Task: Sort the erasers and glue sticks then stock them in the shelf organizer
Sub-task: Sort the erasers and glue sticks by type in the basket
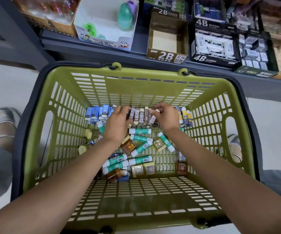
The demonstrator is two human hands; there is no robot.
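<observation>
A row of brown-sleeved 2B erasers (140, 116) stands along the far wall of a green basket (136, 200). Blue-sleeved erasers (99, 112) stand at its left; white-and-green glue sticks (140, 146) lie scattered nearer.

1. Basket (209, 125): olive-green moulded plastic, slotted walls, smooth with a slight sheen.
2. Glue sticks (139, 131), inside the basket: smooth white plastic tubes, glossy green printed labels.
3. Erasers (140, 115), at the basket's far wall: printed paper sleeves, matt cream ends.
4. 2B box (167, 55), beyond the basket: printed cardboard, matt.
5. Shoe (1, 122), left of the basket: shiny metallic silver finish.
</observation>
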